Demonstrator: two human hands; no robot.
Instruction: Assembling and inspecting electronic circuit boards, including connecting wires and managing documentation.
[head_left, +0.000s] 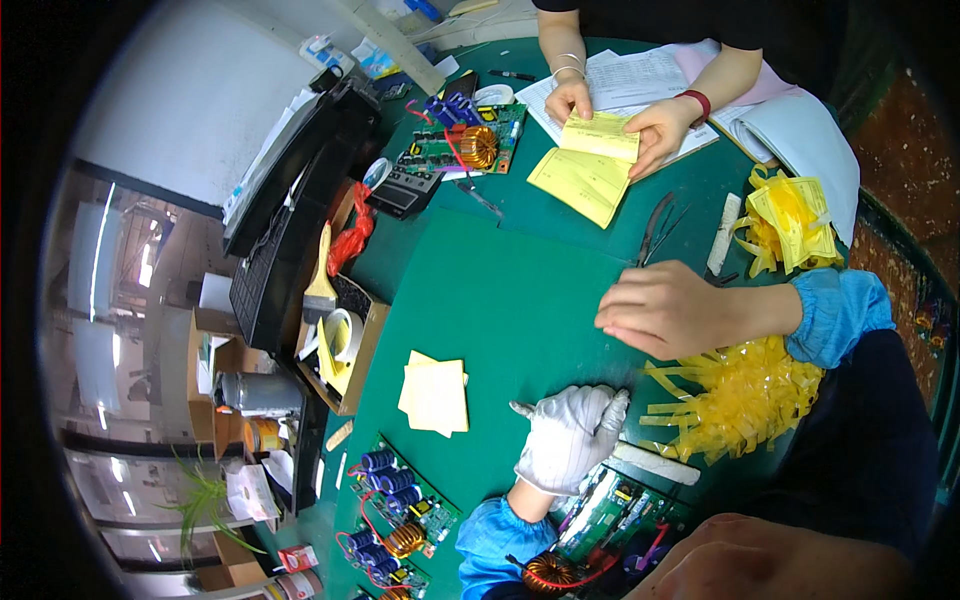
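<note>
My left hand (pixel 572 440), in a white glove and blue sleeve cover, is over the green table mat (pixel 480 310) with its fingers curled in. My bare right hand (pixel 665 312) is up and to its right, fingers bent down and pressed together. What either hand holds, if anything, is hidden. A bunch of yellow plastic strips (pixel 745 395) lies beneath my right wrist. Right by my left hand are a whitish bar (pixel 655 463) and a green circuit board (pixel 612 515) with a copper coil. Left of that hand rests a small stack of pale yellow slips (pixel 435 395).
Across the table, a co-worker's hands (pixel 650 135) hold yellow slips (pixel 585 180) above papers. More circuit boards (pixel 400 505) stand lower left, another board (pixel 465 140) at the far side. A yellow bundle (pixel 790 222) lies right; a box (pixel 345 350) with a brush stands left.
</note>
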